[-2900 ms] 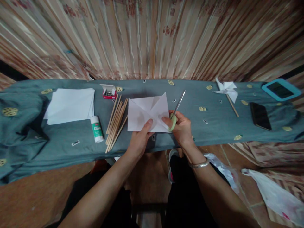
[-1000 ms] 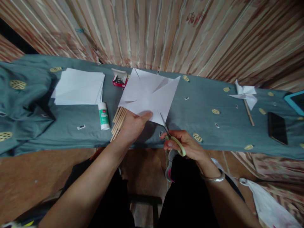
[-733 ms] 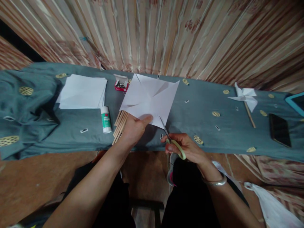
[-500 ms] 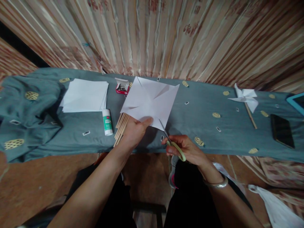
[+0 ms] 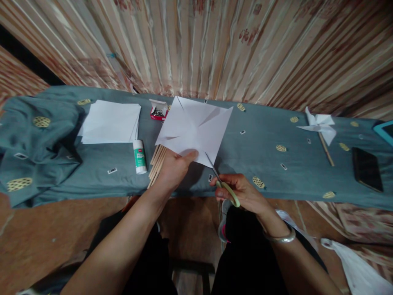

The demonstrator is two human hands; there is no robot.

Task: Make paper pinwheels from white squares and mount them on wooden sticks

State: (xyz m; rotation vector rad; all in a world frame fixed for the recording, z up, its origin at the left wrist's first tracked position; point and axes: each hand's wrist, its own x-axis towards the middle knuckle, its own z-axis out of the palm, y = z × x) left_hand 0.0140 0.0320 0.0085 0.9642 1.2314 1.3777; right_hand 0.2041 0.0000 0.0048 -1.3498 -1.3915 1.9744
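Note:
My left hand [image 5: 176, 166] grips the near edge of a white square sheet of paper [image 5: 190, 127], thumb on top and the other fingers hidden beneath. Slits run inward from the sheet's corners. In my right hand [image 5: 238, 190] is a pair of scissors [image 5: 229, 192] with pale green handles; its blades lie at the sheet's near corner, pointing toward the middle. Several wooden sticks [image 5: 157, 164] lie beside my left hand, partly under the paper. Just behind them stands an open red box [image 5: 159, 112] of small metal pins or clips.
On the patterned cloth [image 5: 260, 147] at left are a stack of white paper [image 5: 110, 123] and a glue stick [image 5: 140, 157]. To the right lie a paper pinwheel [image 5: 321, 123] on a stick, a dark phone [image 5: 367, 169] and a blue-edged object [image 5: 385, 133]. A pleated curtain [image 5: 196, 49] hangs behind.
Almost nothing differs. The whole view has shifted very slightly, while both hands, the paper and the scissors keep nearly the same positions.

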